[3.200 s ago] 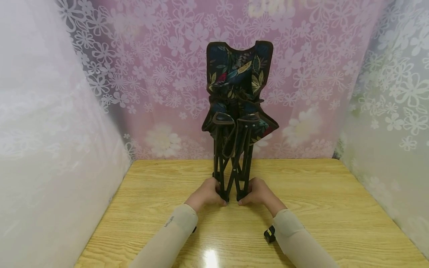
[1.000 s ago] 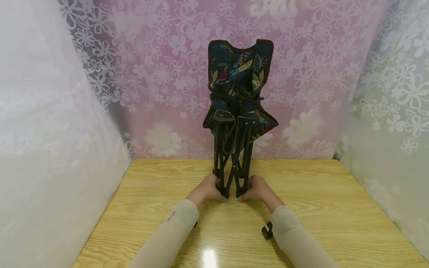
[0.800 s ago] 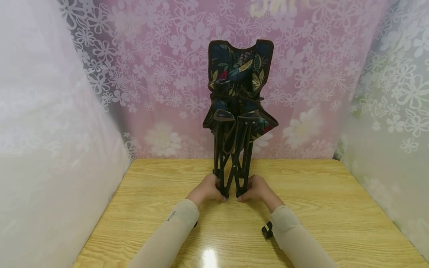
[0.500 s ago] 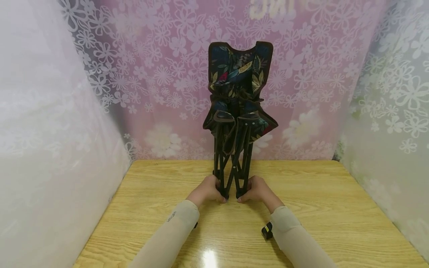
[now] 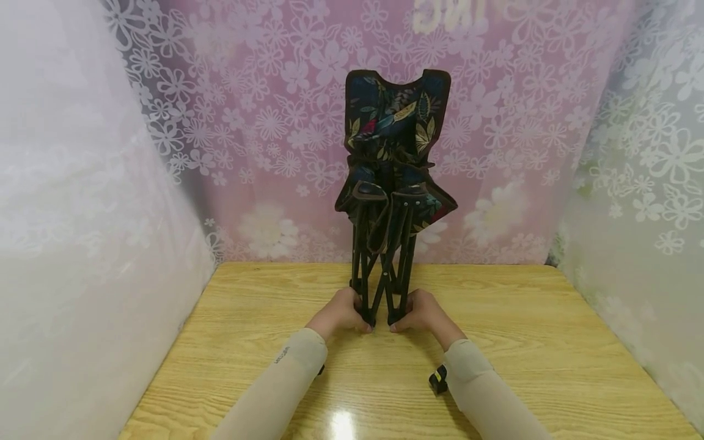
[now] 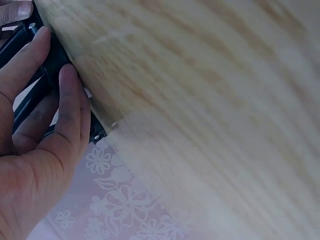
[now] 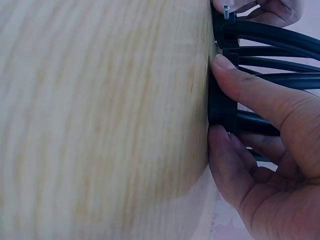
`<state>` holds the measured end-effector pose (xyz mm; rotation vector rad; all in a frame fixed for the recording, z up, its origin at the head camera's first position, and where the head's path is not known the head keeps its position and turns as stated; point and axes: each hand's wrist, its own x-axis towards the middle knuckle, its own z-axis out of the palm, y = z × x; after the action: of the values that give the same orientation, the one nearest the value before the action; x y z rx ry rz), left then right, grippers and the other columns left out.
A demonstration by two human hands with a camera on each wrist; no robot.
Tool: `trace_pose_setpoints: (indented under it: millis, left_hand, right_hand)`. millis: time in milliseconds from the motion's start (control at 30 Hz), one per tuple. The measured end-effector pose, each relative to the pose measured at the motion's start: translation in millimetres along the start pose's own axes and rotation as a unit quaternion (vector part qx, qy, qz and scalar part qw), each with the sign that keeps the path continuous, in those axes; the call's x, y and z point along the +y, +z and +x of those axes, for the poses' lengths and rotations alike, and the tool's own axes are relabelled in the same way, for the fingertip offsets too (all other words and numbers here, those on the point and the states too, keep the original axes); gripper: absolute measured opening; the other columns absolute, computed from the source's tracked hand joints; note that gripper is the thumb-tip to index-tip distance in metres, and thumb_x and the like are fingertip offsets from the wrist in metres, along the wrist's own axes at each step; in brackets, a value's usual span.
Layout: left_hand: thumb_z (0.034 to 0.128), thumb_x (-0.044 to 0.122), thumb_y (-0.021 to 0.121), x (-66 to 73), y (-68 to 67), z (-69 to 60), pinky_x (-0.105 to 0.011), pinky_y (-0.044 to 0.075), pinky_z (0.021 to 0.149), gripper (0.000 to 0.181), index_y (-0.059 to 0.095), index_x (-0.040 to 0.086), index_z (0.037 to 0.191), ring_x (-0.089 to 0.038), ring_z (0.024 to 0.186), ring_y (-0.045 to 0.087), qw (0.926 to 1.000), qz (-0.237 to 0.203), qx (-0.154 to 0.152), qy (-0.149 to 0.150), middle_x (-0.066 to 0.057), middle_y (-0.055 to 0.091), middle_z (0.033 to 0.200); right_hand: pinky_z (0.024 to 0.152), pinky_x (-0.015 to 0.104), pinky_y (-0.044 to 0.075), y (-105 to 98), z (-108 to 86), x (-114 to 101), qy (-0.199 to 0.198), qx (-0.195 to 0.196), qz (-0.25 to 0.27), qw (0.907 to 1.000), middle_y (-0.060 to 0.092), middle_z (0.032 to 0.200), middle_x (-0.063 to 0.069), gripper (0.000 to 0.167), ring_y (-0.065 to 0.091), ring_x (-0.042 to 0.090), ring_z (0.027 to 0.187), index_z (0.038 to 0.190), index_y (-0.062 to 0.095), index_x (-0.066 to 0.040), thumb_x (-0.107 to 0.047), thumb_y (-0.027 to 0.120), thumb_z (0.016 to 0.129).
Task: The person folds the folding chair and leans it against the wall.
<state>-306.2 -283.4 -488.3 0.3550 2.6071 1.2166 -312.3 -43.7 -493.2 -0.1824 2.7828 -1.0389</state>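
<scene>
A folded camping chair (image 5: 398,122) stands upright on the table, its dark leaf-print fabric bunched above thin black crossed legs. My left hand (image 5: 342,313) grips the foot of its left front leg. On the opposite side, my right hand (image 5: 423,311) holds the right front foot. Seen from the left wrist, thumb and fingers pinch a black plastic foot (image 6: 56,62) with a screw in it. In the right wrist view, the thumb and curled fingers clasp another black foot (image 7: 222,105) at the tabletop. The two feet stand close together with a narrow gap between.
The wood-grain table (image 5: 264,293) ends just behind the chair. A pink flowered curtain (image 5: 264,153) hangs at the back, with pale sheets on the left (image 5: 99,244) and right (image 5: 638,244). A small black device (image 5: 438,380) sits under my right wrist.
</scene>
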Motion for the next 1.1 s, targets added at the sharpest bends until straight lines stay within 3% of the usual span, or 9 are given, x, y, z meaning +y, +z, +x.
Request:
trace_pose_setpoints:
  millis: [267,867,1100]
  left_hand:
    - [0.0742,0.013,0.099,-0.2,1.2,1.0,-0.049,0.059,0.097,0.055,0.069,-0.005,0.116,-0.034,0.109,0.068,1.0000,0.003,0.003,0.003,-0.019,0.070,0.118]
    - [0.0745,0.014,0.098,-0.2,-1.5,4.0,-0.051,0.058,0.101,0.060,0.067,-0.007,0.121,-0.037,0.116,0.067,1.0000,0.002,0.004,-0.003,-0.022,0.069,0.125]
    - [0.0733,0.013,0.099,0.3,-1.4,6.2,-0.049,0.060,0.098,0.052,0.072,-0.007,0.114,-0.033,0.110,0.069,0.9999,0.008,0.010,0.004,-0.020,0.072,0.119]
  right_hand:
    - [0.050,0.029,0.035,-0.1,-0.3,1.4,-0.005,-0.002,0.001,1.0000,0.045,0.058,-0.003,0.049,0.038,0.016,0.056,0.062,0.055,-0.011,-0.022,0.102,0.068]
    - [0.055,0.029,0.042,-0.4,5.3,0.4,-0.009,-0.003,-0.008,0.9999,0.062,0.064,0.002,0.035,0.048,0.017,0.061,0.071,0.071,-0.007,-0.023,0.102,0.068]
    - [0.057,0.030,0.045,-0.1,6.7,1.7,-0.008,0.008,-0.013,0.9999,0.067,0.068,0.005,0.034,0.052,0.018,0.064,0.074,0.073,-0.007,-0.023,0.103,0.067]
